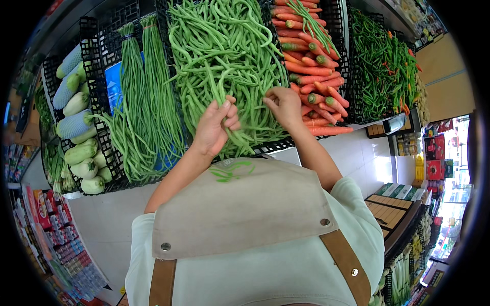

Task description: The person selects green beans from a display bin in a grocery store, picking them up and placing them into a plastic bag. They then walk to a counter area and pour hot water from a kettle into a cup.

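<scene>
My left hand [216, 126] is closed around a small bunch of green beans [216, 85], whose ends stick out above and below the fist. Beneath it spreads a deep heap of loose green beans [226, 38] in a black plastic crate [276, 146]. My right hand [286, 105] is at the heap's right side, beside the carrots [312, 79]. Its fingers are bent with the thumb close to the index finger; whether they pinch a bean cannot be made out.
Tied bundles of yardlong beans [151, 88] lie to the left, then pale green squashes [85, 168], some in foam netting. Several green beans [314, 28] rest across the carrots. Farther right is a crate of chili peppers [383, 69]. A beige apron [245, 206] covers my front.
</scene>
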A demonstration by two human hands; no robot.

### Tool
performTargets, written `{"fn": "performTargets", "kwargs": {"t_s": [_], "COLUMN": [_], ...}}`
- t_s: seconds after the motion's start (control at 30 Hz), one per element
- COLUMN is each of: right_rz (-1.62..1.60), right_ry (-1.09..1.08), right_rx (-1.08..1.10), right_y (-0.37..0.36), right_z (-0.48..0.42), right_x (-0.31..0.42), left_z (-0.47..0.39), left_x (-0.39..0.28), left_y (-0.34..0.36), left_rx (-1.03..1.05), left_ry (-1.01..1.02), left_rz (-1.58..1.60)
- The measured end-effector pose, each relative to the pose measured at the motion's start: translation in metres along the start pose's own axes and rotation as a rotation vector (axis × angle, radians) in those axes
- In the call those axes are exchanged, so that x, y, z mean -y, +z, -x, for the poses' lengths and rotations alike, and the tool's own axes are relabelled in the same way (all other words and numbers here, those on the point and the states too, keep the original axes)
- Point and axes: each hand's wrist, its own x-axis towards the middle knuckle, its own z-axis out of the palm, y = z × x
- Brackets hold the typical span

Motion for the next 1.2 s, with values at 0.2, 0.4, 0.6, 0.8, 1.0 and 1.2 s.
{"fn": "performTargets", "kwargs": {"t_s": [0.2,0.4,0.6,0.8,1.0,1.2], "right_rz": [0.265,-0.36,-0.405,-0.6,0.191,0.493], "right_ry": [-0.024,0.211,-0.016,0.089,-0.124,-0.183], "right_rx": [0.042,-0.164,0.036,-0.003,-0.418,-0.289], "right_y": [0.012,0.0,-0.011,-0.005,-0.024,-0.011], "right_z": [0.006,0.011,0.013,0.008,-0.017,-0.033], "right_x": [-0.009,-0.001,0.063,0.047,-0.026,-0.028], "left_z": [0.003,-0.001,-0.009,-0.009,-0.008,-0.007], "left_x": [-0.002,0.002,0.011,0.003,0.003,0.001], "left_y": [0.004,-0.005,0.014,0.012,0.001,0.003], "left_rx": [-0.015,-0.105,-0.158,-0.173,-0.077,-0.042], "left_ry": [-0.041,-0.018,-0.08,-0.076,-0.044,-0.081], "left_rz": [0.011,-0.118,-0.173,-0.183,-0.013,0.033]}}
